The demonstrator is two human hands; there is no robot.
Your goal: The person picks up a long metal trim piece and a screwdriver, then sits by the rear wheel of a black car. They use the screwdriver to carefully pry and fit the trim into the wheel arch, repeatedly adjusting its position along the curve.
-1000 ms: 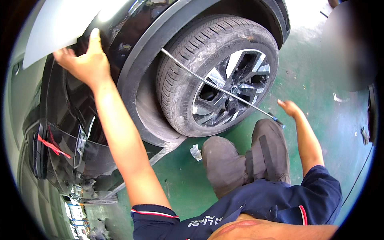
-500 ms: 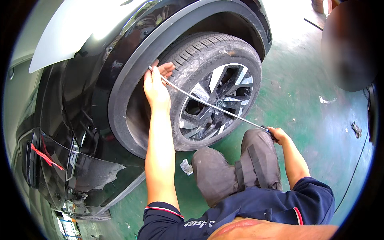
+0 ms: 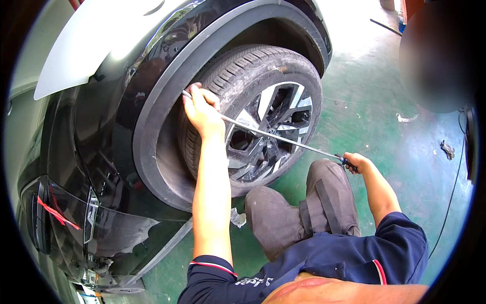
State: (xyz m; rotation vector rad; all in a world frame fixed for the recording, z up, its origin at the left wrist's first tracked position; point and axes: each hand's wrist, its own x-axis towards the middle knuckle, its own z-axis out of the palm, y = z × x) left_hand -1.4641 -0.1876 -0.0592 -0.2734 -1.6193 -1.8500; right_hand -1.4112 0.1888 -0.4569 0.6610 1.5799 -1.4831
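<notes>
A long screwdriver (image 3: 288, 140) with a thin metal shaft and a dark handle with some blue reaches across the front of the car wheel (image 3: 271, 134). My right hand (image 3: 358, 163) is wrapped round its handle, just above my knee. Near the other end, my left hand (image 3: 203, 112) has its fingers closed round the shaft. The tip pokes out past the left fingers and meets the edge of the black wheel arch trim (image 3: 161, 83); whether it sits in a fastener there cannot be made out. Behind the left hand, the tyre (image 3: 238, 71) stands inside the arch.
The dark car body (image 3: 104, 126) fills the left side, with red tape (image 3: 58, 213) near its lamp and a white sheet (image 3: 76, 55) over the top. On the green floor (image 3: 349, 111) lie a dark scrap (image 3: 447, 150), a cable (image 3: 450, 202) and a crumpled piece (image 3: 238, 218).
My left fingers, spread beside the shaft before, have curled round it. The right hand has shifted slightly to the right with the handle. The view has moved a little.
</notes>
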